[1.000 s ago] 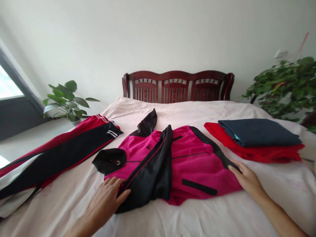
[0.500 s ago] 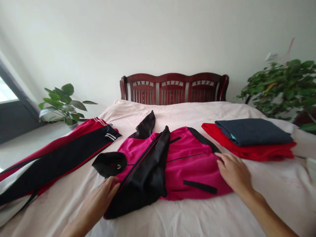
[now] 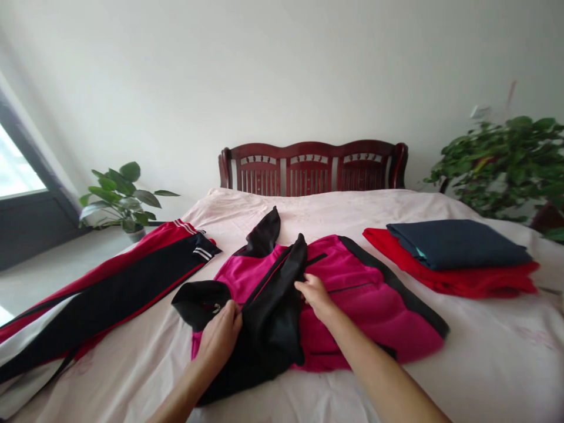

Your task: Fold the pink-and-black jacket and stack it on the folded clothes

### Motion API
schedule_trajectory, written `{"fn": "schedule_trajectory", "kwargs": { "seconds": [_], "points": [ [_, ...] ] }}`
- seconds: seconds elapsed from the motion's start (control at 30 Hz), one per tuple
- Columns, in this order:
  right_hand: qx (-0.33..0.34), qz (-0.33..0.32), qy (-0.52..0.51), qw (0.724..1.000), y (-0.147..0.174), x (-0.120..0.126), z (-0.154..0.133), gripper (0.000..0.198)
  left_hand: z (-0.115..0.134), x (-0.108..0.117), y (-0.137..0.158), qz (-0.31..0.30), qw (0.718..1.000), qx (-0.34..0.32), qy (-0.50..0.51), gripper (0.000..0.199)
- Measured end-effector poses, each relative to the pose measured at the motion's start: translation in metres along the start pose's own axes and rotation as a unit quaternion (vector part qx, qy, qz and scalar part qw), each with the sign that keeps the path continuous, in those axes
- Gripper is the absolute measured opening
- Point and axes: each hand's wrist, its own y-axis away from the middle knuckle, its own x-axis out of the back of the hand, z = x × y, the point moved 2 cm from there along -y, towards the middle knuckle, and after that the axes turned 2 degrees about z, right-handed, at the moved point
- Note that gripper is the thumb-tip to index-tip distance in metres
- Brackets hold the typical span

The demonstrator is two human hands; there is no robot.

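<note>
Pale bed sheet [image 3: 440,376], soft magenta jacket [image 3: 352,294], both hands [image 3: 222,335] [image 3: 314,294] pressing.

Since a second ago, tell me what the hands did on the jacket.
The right hand left the pink jacket's right edge and came to the black sleeve lying across its middle. The left hand slid up onto the sleeve's left edge. The trousers and folded stack stayed put.
</note>
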Motion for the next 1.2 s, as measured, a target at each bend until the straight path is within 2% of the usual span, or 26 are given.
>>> {"fn": "schedule_trajectory", "kwargs": {
  "seconds": [0.1, 0.17, 0.3, 0.4, 0.47, 0.57, 0.7, 0.77, 0.83, 0.9, 0.97, 1.03, 1.13, 1.2],
  "points": [
    [0.014, 0.048, -0.06, 0.997, 0.02, 0.018, -0.001, 0.044, -0.022, -0.002, -0.001, 0.062, 0.979, 0.098, 0.167, 0.014],
    [0.017, 0.043, -0.082, 0.996, 0.035, 0.031, 0.004, 0.044, -0.029, -0.007, 0.001, 0.074, 0.958, 0.126, 0.248, 0.019],
    [-0.027, -0.034, 0.002, 0.999, 0.046, 0.049, 0.016, 0.038, -0.023, -0.011, 0.005, 0.062, 0.948, 0.103, 0.293, 0.028],
    [-0.06, 0.015, -0.016, 0.998, 0.032, 0.06, 0.011, 0.048, -0.017, -0.007, 0.004, 0.015, 0.947, 0.093, 0.306, 0.044],
    [-0.074, 0.046, -0.064, 0.994, 0.016, 0.061, 0.003, 0.054, -0.011, -0.006, 0.004, -0.057, 0.943, 0.073, 0.319, 0.051],
    [-0.078, 0.051, -0.107, 0.99, -0.008, 0.05, -0.005, 0.05, 0.005, -0.005, 0.008, -0.148, 0.931, 0.016, 0.333, 0.043],
    [-0.074, 0.033, -0.162, 0.983, -0.024, 0.031, -0.013, 0.027, 0.039, 0.011, 0.031, -0.132, 0.95, -0.118, 0.259, 0.035],
    [-0.058, 0.048, -0.199, 0.977, -0.023, 0.038, -0.018, 0.022, 0.055, 0.022, 0.047, -0.157, 0.95, -0.185, 0.198, 0.038],
    [-0.037, 0.074, -0.23, 0.97, -0.014, 0.06, -0.019, 0.023, 0.068, 0.03, 0.062, -0.214, 0.936, -0.241, 0.143, 0.049],
    [-0.014, 0.091, -0.248, 0.964, 0.004, 0.096, -0.01, 0.024, 0.076, 0.036, 0.076, -0.26, 0.918, -0.283, 0.097, 0.062],
    [0.013, 0.095, -0.25, 0.963, 0.031, 0.137, 0.009, 0.024, 0.081, 0.038, 0.087, -0.281, 0.905, -0.313, 0.069, 0.069],
    [-0.007, 0.1, -0.229, 0.968, 0.061, 0.174, 0.037, 0.026, 0.085, 0.033, 0.095, -0.294, 0.894, -0.335, 0.049, 0.066],
    [-0.066, 0.147, -0.236, 0.958, 0.097, 0.208, 0.072, 0.029, 0.084, 0.022, 0.095, -0.276, 0.9, -0.335, 0.03, 0.057],
    [-0.076, 0.178, -0.25, 0.949, 0.106, 0.215, 0.076, 0.031, 0.079, 0.017, 0.08, -0.217, 0.926, -0.303, 0.06, 0.051]
  ]
}}
